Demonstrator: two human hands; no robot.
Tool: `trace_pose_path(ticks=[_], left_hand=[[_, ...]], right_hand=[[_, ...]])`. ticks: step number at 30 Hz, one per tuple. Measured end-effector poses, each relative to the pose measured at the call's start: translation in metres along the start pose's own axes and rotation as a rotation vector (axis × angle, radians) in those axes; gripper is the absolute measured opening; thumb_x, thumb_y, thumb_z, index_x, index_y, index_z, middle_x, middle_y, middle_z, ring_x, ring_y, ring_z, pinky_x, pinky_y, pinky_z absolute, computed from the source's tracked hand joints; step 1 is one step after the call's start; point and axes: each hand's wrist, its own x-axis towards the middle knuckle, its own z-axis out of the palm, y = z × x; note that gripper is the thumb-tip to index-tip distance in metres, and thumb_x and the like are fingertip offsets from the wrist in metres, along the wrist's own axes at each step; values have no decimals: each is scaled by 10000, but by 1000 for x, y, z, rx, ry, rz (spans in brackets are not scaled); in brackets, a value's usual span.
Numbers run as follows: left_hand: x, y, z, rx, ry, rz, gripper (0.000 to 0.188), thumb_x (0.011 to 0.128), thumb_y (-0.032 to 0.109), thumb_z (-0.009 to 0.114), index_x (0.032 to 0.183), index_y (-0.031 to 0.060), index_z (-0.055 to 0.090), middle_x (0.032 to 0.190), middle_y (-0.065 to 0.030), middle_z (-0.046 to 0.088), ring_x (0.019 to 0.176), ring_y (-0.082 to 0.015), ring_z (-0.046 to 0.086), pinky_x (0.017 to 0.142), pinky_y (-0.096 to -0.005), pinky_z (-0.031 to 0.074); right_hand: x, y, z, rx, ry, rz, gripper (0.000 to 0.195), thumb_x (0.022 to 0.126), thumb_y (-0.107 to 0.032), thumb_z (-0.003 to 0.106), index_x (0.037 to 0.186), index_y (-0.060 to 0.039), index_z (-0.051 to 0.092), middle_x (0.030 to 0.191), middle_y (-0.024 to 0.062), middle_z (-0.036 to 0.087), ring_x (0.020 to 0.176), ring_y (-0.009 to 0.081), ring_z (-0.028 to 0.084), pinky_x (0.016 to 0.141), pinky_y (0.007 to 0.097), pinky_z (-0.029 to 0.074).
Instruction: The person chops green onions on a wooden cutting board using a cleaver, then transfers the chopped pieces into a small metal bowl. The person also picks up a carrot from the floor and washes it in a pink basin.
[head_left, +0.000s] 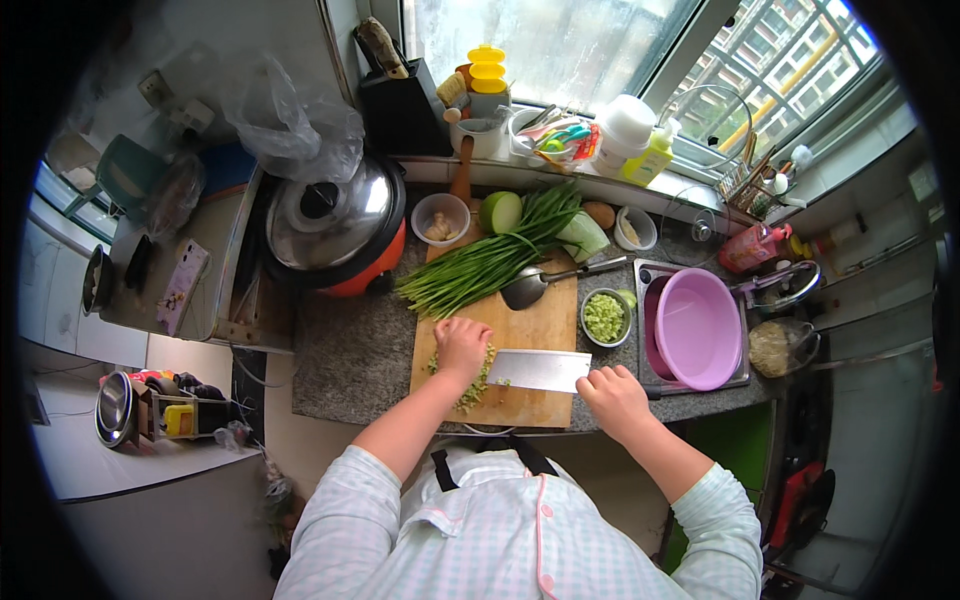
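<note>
My right hand (616, 399) grips a cleaver (541, 370) by its dark handle, the blade lying across a wooden cutting board (517, 411). My left hand (461, 346) is over the board's left part, fingers bent down above chopped pale-green bits (474, 390); whether it holds some is hidden. Small bits also lie on the blade. Behind the hands a bunch of green chives (480, 270) lies across the board, next to a metal ladle (525, 288). A metal bowl of diced green vegetable (604, 316) stands to the right of the board.
An orange electric pan with a glass lid (330, 225) stands at the left. A pink basin (697, 330) sits in the sink at the right. Behind the board are a clear bowl of ginger (441, 220), a cut green radish (501, 212) and a black knife block (405, 105).
</note>
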Motion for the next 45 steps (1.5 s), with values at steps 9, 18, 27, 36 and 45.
trace_pose_path(ticks=[9, 18, 27, 36, 45], left_hand=[[-22, 14, 17, 254, 24, -2, 152, 894, 263, 654, 956, 125, 664, 1031, -58, 601, 1120, -258, 510, 1027, -491, 300], [-15, -34, -21, 46, 93, -62, 124, 955, 181, 602, 987, 115, 702, 967, -71, 705, 997, -252, 637, 987, -411, 384], [-100, -51, -28, 65, 60, -2, 772, 828, 386, 754, 1417, 35, 399, 1434, -180, 425, 1392, -376, 335, 1138, -510, 272], [-123, -42, -19, 154, 6, 16, 1305, 559, 538, 904, 1494, -5, 172, 1515, -242, 248, 1470, -443, 171, 1216, -570, 156], [-77, -46, -3, 127, -10, 51, 1223, 616, 506, 893, 1497, 16, 200, 1522, -225, 265, 1484, -422, 164, 1227, -520, 165]], right_hand=[[13, -13, 4, -9, 19, 2, 115, 760, -139, 628, 848, -125, 555, 766, 13, 567, 742, 194, 586, 711, 333, 443], [-22, -12, 56, 420, -71, 444, 184, 850, -132, 625, 1031, -102, 630, 859, 102, 631, 784, 317, 659, 687, 453, 515], [25, -31, 139, 453, 111, 363, 311, 843, -107, 665, 1154, -122, 661, 880, 105, 620, 780, 334, 625, 682, 441, 514], [46, -38, 131, 452, -13, 25, 385, 854, -109, 624, 1239, -99, 635, 943, 92, 633, 854, 306, 621, 760, 413, 495], [6, -69, 133, 526, 27, 332, 377, 850, -69, 669, 1225, -95, 644, 867, 132, 608, 783, 352, 610, 688, 445, 507]])
